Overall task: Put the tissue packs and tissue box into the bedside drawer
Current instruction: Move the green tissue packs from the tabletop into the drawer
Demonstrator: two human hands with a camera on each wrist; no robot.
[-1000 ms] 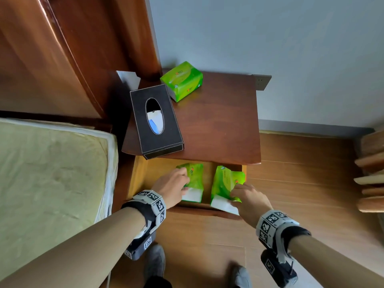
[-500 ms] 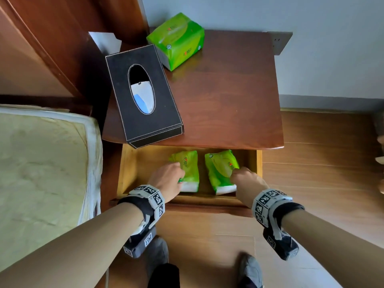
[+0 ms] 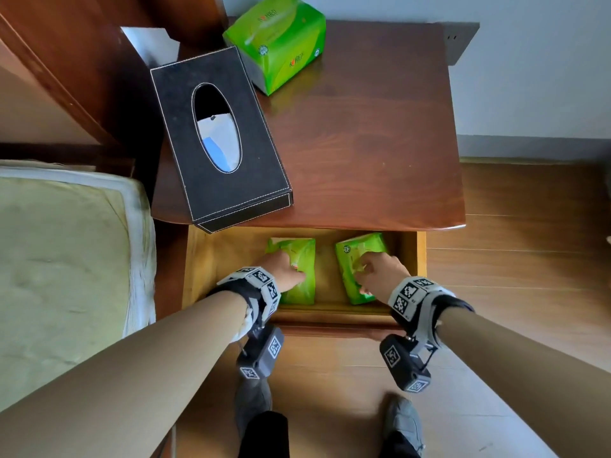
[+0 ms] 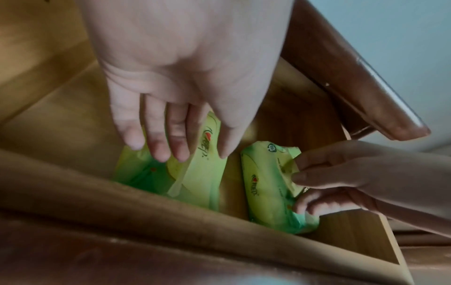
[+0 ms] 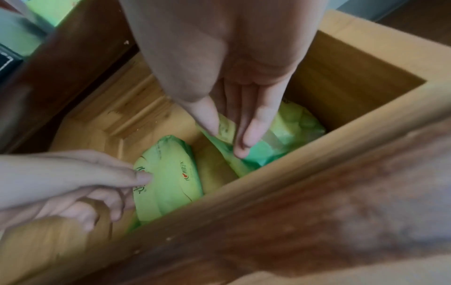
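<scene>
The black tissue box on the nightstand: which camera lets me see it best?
The head view. It shows the whole black tissue box, oval opening included, lying on the nightstand above the open drawer. The right wrist view catches only a dark corner at its left edge; the left wrist view doesn't show it.

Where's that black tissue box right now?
In the head view the black tissue box lies on the left side of the nightstand, its near corner jutting over the open drawer, with a green tissue pack just behind it.
</scene>
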